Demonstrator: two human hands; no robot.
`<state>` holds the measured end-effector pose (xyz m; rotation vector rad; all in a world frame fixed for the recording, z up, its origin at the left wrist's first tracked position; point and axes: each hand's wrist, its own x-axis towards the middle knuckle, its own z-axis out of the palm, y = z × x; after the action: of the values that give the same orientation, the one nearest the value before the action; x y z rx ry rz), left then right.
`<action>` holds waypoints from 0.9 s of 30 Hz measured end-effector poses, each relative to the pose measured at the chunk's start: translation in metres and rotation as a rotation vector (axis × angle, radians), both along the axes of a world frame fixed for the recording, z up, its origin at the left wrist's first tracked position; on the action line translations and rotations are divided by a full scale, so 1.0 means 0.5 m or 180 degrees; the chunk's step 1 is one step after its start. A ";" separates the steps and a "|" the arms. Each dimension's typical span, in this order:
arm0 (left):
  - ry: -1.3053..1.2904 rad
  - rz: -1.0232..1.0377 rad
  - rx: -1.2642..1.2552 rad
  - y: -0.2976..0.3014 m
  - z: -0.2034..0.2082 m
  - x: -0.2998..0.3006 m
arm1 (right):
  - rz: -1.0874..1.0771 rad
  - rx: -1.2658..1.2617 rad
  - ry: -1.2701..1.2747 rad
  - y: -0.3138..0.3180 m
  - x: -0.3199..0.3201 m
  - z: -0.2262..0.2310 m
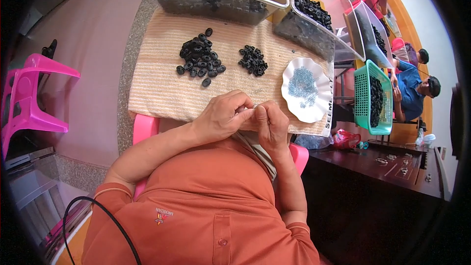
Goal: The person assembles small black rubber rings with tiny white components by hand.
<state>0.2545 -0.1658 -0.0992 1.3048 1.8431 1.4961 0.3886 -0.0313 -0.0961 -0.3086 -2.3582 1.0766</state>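
My left hand (223, 114) and my right hand (272, 123) meet at the near edge of the towel-covered table. Both are closed, thumbs and forefingers pinched together on a tiny pale piece (254, 107) almost wholly hidden by the fingertips. Ahead of my left hand lies a heap of black oval pieces (198, 58). Beyond where the hands meet is a smaller heap of little black ring-like parts (253, 60). To the right, a white scalloped dish (321, 103) holds many small clear-blue bits (303, 86).
Clear plastic bins (216, 7) of black pieces line the table's far side. A green basket (363, 95) of black parts stands at right, near a person in blue (411, 86). A pink stool (37, 100) is on the left floor. A black cable (105, 211) loops at lower left.
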 end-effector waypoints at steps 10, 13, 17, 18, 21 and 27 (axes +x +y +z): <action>0.0028 0.0026 0.0140 0.001 0.001 0.002 | 0.0013 -0.0456 -0.0286 0.003 0.008 -0.010; -0.0022 0.0068 0.0078 0.000 0.002 0.001 | -0.0057 -0.1169 -0.0232 -0.001 0.010 -0.022; -0.0074 0.0059 0.0068 0.000 0.001 0.001 | 0.0016 -0.2241 -0.0025 0.001 0.010 -0.027; -0.0075 0.0059 0.0068 0.000 0.000 0.001 | 0.0027 -0.2504 0.0030 0.002 0.011 -0.028; -0.0031 0.0125 0.0044 0.001 -0.002 0.002 | -0.0029 -0.2607 0.0090 0.002 0.011 -0.029; -0.0016 0.0134 -0.0007 0.001 -0.003 0.003 | -0.0105 -0.2348 0.0228 -0.006 0.009 -0.024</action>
<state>0.2561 -0.1654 -0.1009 1.2675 1.8795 1.5171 0.3931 -0.0344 -0.1082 -0.5502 -1.8004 1.8738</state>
